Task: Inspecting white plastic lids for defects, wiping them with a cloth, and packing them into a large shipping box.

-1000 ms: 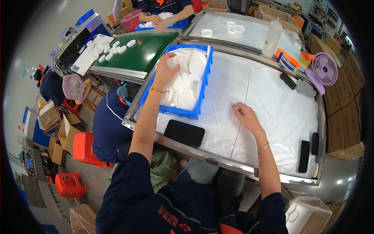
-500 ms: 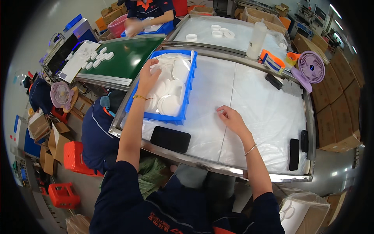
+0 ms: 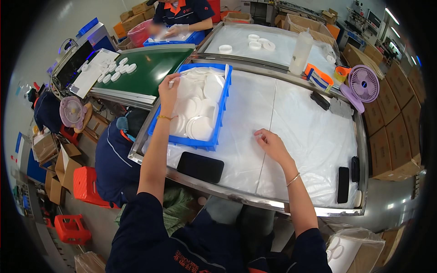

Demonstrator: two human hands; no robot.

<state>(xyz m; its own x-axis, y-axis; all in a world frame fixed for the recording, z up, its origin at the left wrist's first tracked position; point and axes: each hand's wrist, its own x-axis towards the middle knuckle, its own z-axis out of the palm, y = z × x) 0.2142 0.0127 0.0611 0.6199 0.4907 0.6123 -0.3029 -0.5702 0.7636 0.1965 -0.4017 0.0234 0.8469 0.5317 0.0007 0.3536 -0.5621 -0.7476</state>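
My left hand (image 3: 168, 93) is at the left rim of a blue plastic crate (image 3: 213, 144). Its fingers are bent together, and a small white bit shows between them; I cannot tell what it is. Piled loosely inside the crate are many thin white round discs (image 3: 200, 127). Farther right, my right hand (image 3: 273, 146) hovers low over or rests on the table's clear plastic sheet (image 3: 246, 159). Its fingers are loosely bent and apart from the thumb, with nothing visible in them.
A black phone (image 3: 200, 167) lies by the table's near edge. A green conveyor belt (image 3: 154, 63) carries white round caps (image 3: 119, 68) at the left. Along the back right stand a squeeze bottle (image 3: 301, 52), an orange tape dispenser (image 3: 318, 77) and a purple fan (image 3: 364, 83). A co-worker (image 3: 184, 18) sits opposite.
My left hand has drawn back from over the discs to the crate's left rim, its fingers closing. My right hand has barely moved. The co-worker's hands have shifted over their crate.
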